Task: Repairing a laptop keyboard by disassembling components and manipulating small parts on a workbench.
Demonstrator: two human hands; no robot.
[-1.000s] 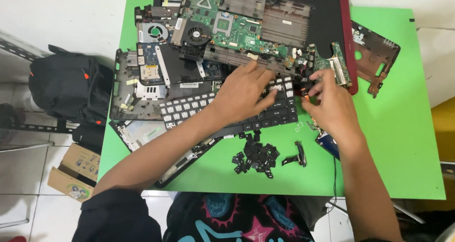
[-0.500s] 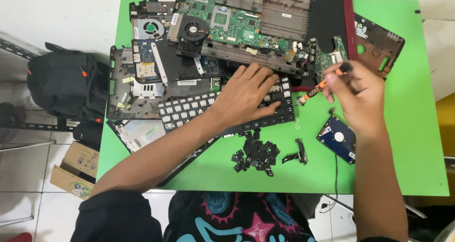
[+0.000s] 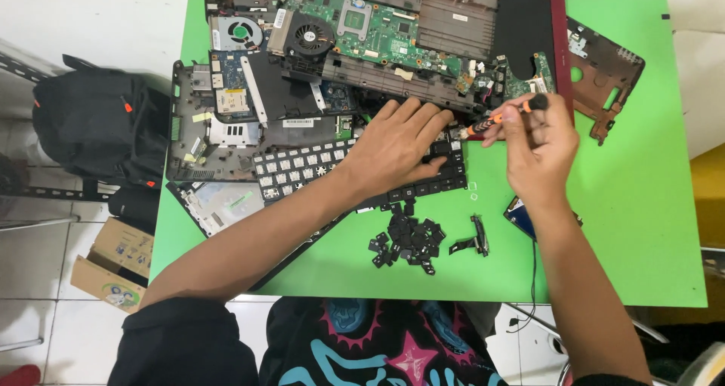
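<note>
I am seeing the left hand (image 3: 396,148) lying flat, fingers spread, pressing on the keyboard (image 3: 355,167). The right hand (image 3: 540,148) is pinching an orange-and-black screwdriver (image 3: 498,116) just beside the keyboard's far end — tip pointing toward it. Loose black keycaps (image 3: 404,239) are lying near the keyboard on the green table (image 3: 642,227); white floor tiles (image 3: 38,265) are lying beyond.

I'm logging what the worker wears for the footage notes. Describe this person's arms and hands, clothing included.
Both forearms are bare from the elbows down. The left hand and right hand wear no gloves, and no rings, watch or bracelet show. A dark, black-looking sleeve covers the left upper arm. The shirt front is black with a pink and teal graphic print.
</note>
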